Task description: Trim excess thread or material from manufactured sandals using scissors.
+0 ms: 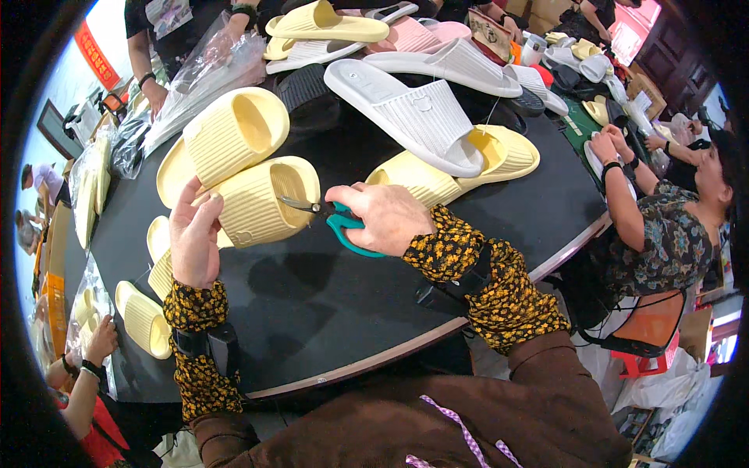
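Note:
My left hand [195,238] holds a pale yellow ribbed slipper [257,201] by its strap, tilted up off the round black table [312,304]. My right hand [382,218] grips scissors with teal handles [347,230]; the metal blades point left and touch the slipper's open toe edge. A second yellow slipper [230,136] lies just behind the held one. Both wrists wear dark sleeve covers with an orange flower print.
More yellow slippers [144,320] lie at the table's left edge, another pair [468,168] at centre right. White and pink slippers [421,113] are piled at the back. A seated person [663,226] works at the right, another person's hand [97,343] at lower left. Clear plastic bags [203,74] lie at the back left.

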`<move>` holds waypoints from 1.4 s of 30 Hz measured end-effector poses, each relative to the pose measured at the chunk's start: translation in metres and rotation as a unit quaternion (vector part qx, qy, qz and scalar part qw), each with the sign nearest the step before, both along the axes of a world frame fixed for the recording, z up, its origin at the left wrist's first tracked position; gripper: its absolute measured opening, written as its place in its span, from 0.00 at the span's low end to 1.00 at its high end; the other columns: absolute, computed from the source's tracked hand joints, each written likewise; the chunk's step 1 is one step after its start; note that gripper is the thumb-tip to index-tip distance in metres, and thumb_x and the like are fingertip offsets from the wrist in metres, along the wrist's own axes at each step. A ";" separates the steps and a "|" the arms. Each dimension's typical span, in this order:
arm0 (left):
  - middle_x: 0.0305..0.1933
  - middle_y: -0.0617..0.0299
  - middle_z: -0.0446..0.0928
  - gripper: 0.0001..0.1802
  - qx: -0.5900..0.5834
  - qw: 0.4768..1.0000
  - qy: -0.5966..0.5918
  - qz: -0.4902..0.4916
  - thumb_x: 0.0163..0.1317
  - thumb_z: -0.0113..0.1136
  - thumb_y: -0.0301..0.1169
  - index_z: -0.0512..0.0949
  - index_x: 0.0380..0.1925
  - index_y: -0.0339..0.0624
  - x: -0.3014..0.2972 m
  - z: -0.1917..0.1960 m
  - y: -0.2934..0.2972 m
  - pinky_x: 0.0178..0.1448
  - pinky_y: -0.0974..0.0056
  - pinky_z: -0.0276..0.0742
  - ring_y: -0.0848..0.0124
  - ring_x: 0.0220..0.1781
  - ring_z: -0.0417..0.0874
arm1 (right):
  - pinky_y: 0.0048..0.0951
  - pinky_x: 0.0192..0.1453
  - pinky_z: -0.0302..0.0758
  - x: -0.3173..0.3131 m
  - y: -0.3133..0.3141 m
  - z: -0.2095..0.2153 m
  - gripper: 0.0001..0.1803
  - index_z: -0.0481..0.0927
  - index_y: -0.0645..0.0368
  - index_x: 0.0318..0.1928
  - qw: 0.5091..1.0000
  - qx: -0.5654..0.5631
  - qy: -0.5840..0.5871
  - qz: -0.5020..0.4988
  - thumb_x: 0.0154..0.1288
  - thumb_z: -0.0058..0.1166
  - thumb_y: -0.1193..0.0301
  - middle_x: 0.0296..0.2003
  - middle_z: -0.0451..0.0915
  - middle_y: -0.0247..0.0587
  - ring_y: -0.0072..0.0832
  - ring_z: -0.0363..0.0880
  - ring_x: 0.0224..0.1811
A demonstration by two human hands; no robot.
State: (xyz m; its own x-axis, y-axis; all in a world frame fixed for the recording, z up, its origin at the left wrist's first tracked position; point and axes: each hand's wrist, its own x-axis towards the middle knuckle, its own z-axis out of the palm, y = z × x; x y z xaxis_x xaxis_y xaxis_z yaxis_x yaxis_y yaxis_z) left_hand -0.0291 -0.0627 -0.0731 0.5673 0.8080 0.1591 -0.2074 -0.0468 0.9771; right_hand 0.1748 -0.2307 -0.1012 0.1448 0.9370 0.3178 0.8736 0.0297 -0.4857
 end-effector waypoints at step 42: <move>0.60 0.46 0.65 0.28 -0.069 0.985 -0.154 -0.028 0.60 0.43 0.20 0.55 0.62 0.31 0.004 0.001 -0.003 0.63 0.56 0.65 0.59 0.60 0.70 | 0.31 0.36 0.76 -0.007 0.002 -0.005 0.20 0.70 0.58 0.48 0.990 0.001 0.135 -0.034 0.54 0.57 0.69 0.33 0.77 0.45 0.32 0.78 0.32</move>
